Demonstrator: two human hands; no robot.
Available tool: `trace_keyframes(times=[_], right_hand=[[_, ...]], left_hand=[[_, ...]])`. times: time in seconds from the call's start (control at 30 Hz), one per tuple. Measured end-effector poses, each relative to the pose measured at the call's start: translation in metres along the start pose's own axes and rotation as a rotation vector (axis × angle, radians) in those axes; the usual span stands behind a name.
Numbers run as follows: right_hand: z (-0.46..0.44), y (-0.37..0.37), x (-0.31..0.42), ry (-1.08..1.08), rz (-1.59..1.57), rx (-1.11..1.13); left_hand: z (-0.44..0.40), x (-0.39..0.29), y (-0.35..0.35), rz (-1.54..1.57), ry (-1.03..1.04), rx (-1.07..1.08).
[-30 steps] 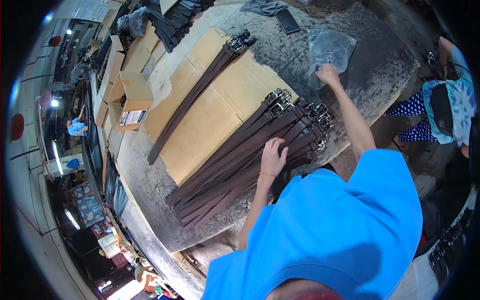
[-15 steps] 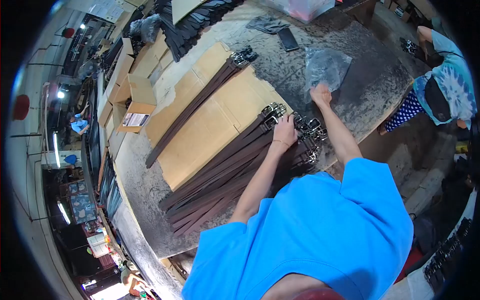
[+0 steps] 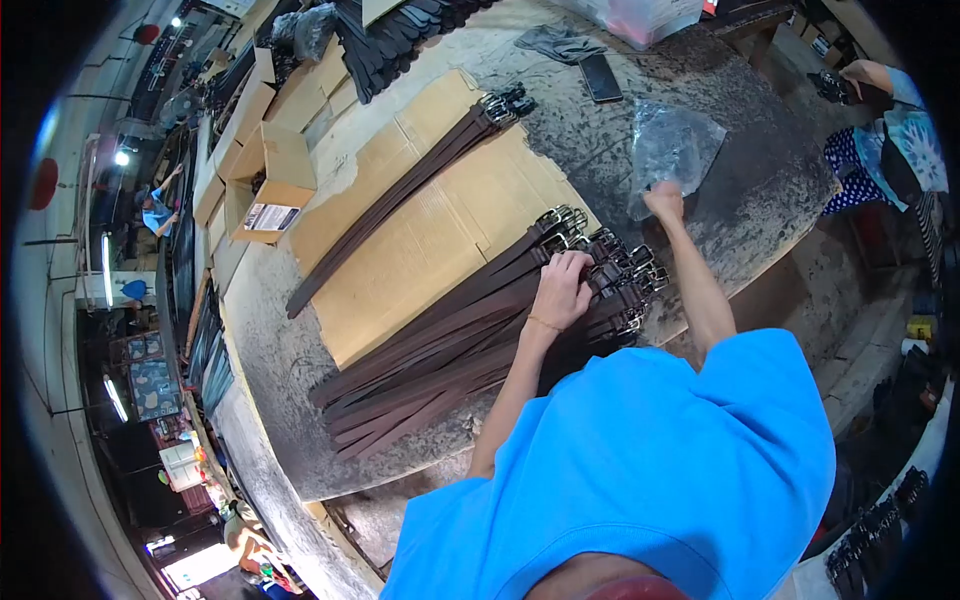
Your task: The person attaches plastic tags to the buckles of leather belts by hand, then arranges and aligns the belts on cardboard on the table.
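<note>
A large pile of dark brown belts point(image 3: 430, 345) lies fanned across the near part of the table, with metal buckles point(image 3: 625, 270) bunched at its right end. My left hand point(image 3: 562, 290) is on the pile just short of the buckles, its bent fingers closed on a belt. To the right, my right hand point(image 3: 664, 200) is closed in a fist on the near corner of a clear plastic bag point(image 3: 678, 145), which lies crumpled on the table. A smaller bundle of brown belts point(image 3: 400, 200) rests farther back on flattened cardboard point(image 3: 400, 265), buckles at its far end.
A black phone point(image 3: 600, 78) and a grey cloth point(image 3: 558, 44) lie at the back of the worn table point(image 3: 760, 150). An open cardboard box point(image 3: 275, 170) stands at the left, near black straps point(image 3: 395, 45). Another person point(image 3: 890, 155) is beyond the right edge.
My left hand has shifted slightly off the buckles onto the straps. My right hand still grips the bag. The view has tilted a little, and the person at right has shifted.
</note>
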State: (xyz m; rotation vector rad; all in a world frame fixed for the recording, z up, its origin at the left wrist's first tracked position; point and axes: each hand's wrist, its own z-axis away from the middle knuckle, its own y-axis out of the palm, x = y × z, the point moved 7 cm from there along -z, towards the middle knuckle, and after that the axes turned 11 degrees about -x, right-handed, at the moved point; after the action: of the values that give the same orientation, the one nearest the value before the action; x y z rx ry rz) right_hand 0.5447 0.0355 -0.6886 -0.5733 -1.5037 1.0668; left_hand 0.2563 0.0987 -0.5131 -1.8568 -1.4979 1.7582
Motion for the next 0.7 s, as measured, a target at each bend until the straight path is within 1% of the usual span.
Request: trace_keyframes(times=[0.03, 0.07, 0.13, 0.17, 0.2, 0.27, 0.3, 0.37, 0.4, 0.47, 0.5, 0.53, 0.57, 0.6, 0.63, 0.67, 0.7], right_hand=[[0.002, -0.005, 0.002, -0.025, -0.078, 0.039], [0.006, -0.013, -0.001, -0.031, -0.071, 0.048], [0.026, -0.033, -0.001, -0.131, -0.220, 0.240], [0.044, -0.050, 0.003, -0.176, -0.347, 0.347], [0.055, -0.067, -0.003, -0.173, -0.340, 0.353], [0.090, -0.080, -0.015, -0.064, -0.446, 0.706], [0.105, -0.100, -0.015, -0.058, -0.440, 0.706], [0.133, -0.138, -0.002, 0.121, -0.912, 0.639], [0.141, -0.139, -0.003, 0.127, -0.902, 0.642], [0.150, -0.146, -0.001, 0.211, -1.170, 0.593], [0.156, -0.152, 0.006, 0.257, -1.228, 0.625], [0.162, -0.161, 0.015, 0.258, -1.225, 0.630], [0.170, -0.169, 0.026, 0.328, -1.355, 0.645], [0.179, -0.173, 0.035, 0.401, -1.485, 0.657], [0.185, -0.172, 0.037, 0.416, -1.474, 0.593], [0.190, -0.168, 0.035, 0.416, -1.470, 0.600], [0.192, -0.159, 0.025, 0.412, -1.416, 0.527]], left_hand=[[0.000, -0.007, -0.011, 0.019, -0.017, 0.013], [0.001, -0.011, -0.020, 0.021, -0.029, 0.009], [0.003, -0.026, -0.038, 0.083, 0.022, -0.076], [0.003, -0.033, -0.045, 0.094, 0.007, -0.060], [0.005, -0.039, -0.049, 0.100, -0.001, -0.058], [0.006, -0.053, -0.060, 0.297, 0.022, -0.104], [0.006, -0.062, -0.065, 0.344, 0.010, -0.107], [0.009, -0.071, -0.064, 0.422, 0.004, -0.128], [0.011, -0.075, -0.064, 0.489, 0.001, -0.152], [0.012, -0.087, -0.065, 0.508, 0.021, -0.144], [0.013, -0.089, -0.063, 0.518, 0.014, -0.142], [0.017, -0.091, -0.062, 0.527, 0.005, -0.139], [0.020, -0.092, -0.063, 0.548, -0.048, -0.133], [0.024, -0.093, -0.063, 0.545, -0.055, -0.135], [0.026, -0.094, -0.065, 0.559, -0.044, -0.151], [0.029, -0.095, -0.067, 0.575, -0.032, -0.170], [0.034, -0.095, -0.068, 0.605, -0.048, -0.169]])
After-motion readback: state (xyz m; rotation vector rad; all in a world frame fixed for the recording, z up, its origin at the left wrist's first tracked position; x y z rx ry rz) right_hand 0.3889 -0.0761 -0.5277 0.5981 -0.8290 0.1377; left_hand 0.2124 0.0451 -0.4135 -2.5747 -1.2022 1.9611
